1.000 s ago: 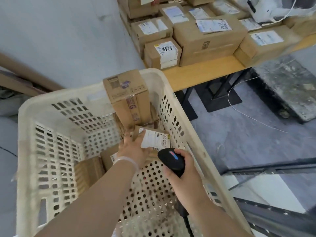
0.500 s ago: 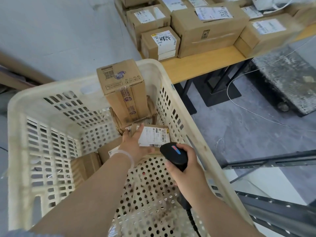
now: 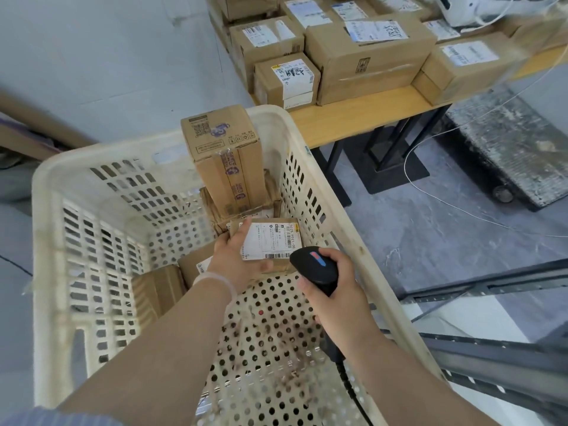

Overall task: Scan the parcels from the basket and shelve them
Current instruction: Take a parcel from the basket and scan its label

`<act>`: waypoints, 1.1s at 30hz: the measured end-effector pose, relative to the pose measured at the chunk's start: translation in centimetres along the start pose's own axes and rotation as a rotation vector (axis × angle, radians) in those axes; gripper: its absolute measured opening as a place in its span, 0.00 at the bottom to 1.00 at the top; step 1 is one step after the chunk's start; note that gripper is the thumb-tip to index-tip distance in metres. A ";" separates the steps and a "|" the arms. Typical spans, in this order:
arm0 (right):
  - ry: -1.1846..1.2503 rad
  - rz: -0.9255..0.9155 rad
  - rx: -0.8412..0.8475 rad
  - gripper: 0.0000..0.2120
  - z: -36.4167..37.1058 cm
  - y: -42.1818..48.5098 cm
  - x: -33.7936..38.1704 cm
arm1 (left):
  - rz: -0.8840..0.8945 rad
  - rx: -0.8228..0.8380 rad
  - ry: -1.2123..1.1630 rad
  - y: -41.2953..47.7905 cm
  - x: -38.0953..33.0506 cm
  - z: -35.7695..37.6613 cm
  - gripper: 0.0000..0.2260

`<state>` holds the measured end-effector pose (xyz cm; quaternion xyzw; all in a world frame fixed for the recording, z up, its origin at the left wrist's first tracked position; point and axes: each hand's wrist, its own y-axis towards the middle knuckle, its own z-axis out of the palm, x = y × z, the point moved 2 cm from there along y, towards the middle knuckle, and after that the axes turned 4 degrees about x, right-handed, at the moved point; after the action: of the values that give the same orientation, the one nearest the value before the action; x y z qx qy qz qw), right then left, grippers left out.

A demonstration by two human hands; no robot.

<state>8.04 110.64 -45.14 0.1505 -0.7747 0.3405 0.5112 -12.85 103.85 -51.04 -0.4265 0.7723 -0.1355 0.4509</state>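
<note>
A cream plastic basket (image 3: 52, 241) fills the lower left of the head view. Inside it, my left hand (image 3: 236, 259) grips a small cardboard parcel (image 3: 276, 241) with a white barcode label facing up. My right hand (image 3: 335, 290) holds a black barcode scanner (image 3: 313, 269) just right of that parcel, its head pointing at the label. A tall printed carton (image 3: 221, 158) stands upright at the basket's far end. Two more brown parcels (image 3: 159, 287) lie low at the left, partly hidden by my left arm.
A wooden shelf board (image 3: 353, 118) at the upper right carries several labelled cardboard boxes (image 3: 365, 53). Grey floor with a white cable (image 3: 430, 198) lies right of the basket. A dark metal rack beam (image 3: 491, 287) crosses the lower right. The scanner's cord (image 3: 353, 392) trails down.
My left hand has lifted and turned the small parcel slightly, label up. The scanner has stayed close beside it. The view has shifted a little.
</note>
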 end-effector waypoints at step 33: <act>-0.111 -0.446 -0.634 0.24 -3.5 -43.1 13.1 | 0.911 -0.238 -0.058 -40.2 -12.3 -2.5 0.49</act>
<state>29.80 83.41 -16.45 0.1680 -0.8163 -0.0438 0.5509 9.49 88.93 -18.65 -0.0964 0.8780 0.1776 0.4339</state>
